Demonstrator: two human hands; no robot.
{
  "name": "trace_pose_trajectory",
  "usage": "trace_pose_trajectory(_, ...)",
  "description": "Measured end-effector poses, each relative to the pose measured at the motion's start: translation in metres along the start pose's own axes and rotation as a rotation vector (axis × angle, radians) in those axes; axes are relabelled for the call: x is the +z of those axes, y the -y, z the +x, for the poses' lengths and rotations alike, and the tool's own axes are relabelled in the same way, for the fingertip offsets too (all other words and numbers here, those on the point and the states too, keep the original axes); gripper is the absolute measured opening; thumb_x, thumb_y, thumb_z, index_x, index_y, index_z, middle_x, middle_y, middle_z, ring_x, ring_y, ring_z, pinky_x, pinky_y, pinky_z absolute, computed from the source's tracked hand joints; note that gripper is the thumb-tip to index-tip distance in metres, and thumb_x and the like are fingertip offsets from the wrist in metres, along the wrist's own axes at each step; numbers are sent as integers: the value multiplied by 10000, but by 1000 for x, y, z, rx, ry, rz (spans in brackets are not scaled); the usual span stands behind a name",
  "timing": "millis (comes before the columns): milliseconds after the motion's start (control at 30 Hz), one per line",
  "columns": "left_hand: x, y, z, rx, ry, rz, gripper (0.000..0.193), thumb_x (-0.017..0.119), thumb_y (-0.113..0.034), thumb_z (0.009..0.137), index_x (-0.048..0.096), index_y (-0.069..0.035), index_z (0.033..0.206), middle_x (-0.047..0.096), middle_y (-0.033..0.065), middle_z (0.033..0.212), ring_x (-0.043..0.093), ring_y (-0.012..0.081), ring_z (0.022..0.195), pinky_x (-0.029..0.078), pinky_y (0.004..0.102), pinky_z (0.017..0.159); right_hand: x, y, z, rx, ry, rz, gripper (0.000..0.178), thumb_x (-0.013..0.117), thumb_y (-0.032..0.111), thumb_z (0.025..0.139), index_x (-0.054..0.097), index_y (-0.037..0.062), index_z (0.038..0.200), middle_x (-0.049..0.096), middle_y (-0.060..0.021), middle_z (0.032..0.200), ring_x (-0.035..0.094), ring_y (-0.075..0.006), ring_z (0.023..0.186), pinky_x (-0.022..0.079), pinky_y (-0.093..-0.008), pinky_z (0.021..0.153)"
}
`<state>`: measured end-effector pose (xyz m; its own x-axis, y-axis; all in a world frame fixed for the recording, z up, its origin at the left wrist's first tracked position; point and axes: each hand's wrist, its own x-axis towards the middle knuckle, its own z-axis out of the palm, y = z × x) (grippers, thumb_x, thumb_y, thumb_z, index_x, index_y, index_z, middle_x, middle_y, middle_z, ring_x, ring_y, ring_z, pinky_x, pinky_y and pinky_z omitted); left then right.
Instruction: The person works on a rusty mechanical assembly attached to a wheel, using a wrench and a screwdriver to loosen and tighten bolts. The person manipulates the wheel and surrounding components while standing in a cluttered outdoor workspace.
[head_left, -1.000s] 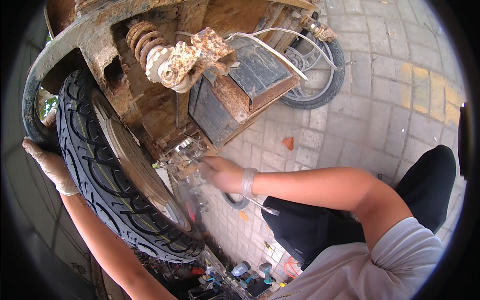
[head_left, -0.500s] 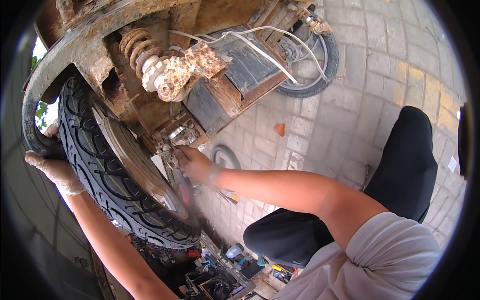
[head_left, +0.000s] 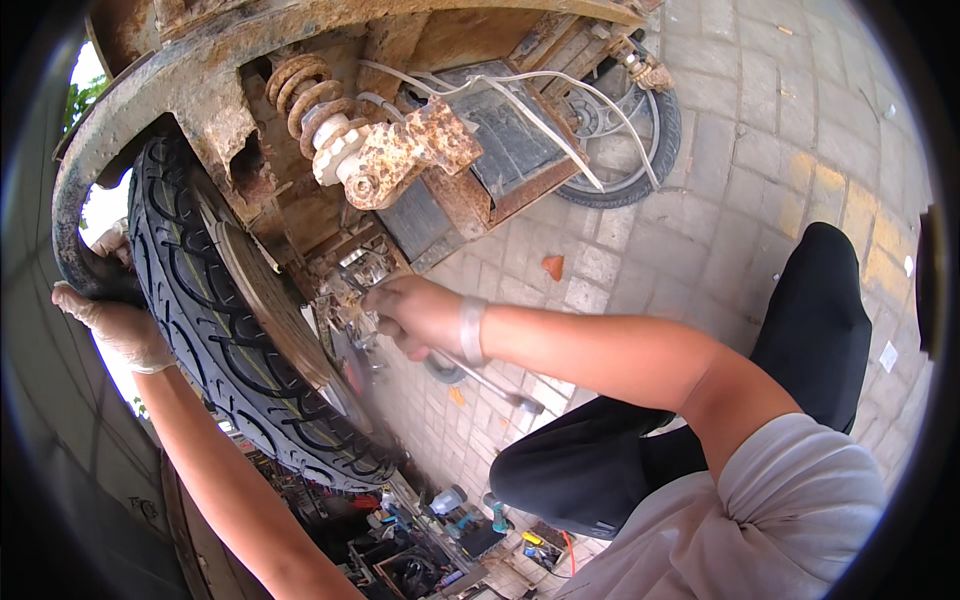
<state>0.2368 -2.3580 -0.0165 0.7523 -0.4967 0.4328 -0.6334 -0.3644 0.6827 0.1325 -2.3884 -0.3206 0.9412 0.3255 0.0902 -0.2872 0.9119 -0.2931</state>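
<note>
Beside the tyre point(head_left: 215, 330), right fingers point(head_left: 386, 300) grip a rod point(head_left: 490, 383).

Grey paving blocks point(head_left: 735, 170) with faded yellow patches point(head_left: 858, 205) cover the ground in daylight, while a dark grey surface point(head_left: 60, 390) and green leaves point(head_left: 86, 96) against brightness line the left.

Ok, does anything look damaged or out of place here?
Yes. The coil spring and bracket at its end are heavily rusted. A white cable dangles across the dark panel, apparently unconnected. A stray orange fragment lies on the paving.
</note>
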Motion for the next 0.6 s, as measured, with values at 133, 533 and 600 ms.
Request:
trace_pose_trajectory(133,-1,0,0,-8,-47,25,1055,466,-901,628,620,66,1022,538,23,797,465,141,735,378,240,695,-2,-60,28,-412,-138,-327,354,424,291,1006,530,27,1216,509,-31,715,474,-118,613,409,-252,561)
trace_pose_trajectory(533,19,-4,-8,19,-167,34,1035,414,-902,663,628,45,1019,549,37,793,486,154,740,410,272,729,3,-93,90,-562,-137,-131,319,406,247,1014,527,-21,1137,590,-114,825,529,-189,781,449,-303,769)
trace_pose_trajectory(600,16,-5,-6,8,-126,36,1035,417,-904,657,627,44,1015,552,40,803,490,155,750,416,274,739,5,-93,91,-600,-111,-106,316,417,241,1006,523,-21,1145,600,-106,833,547,-204,800,447,-297,787)
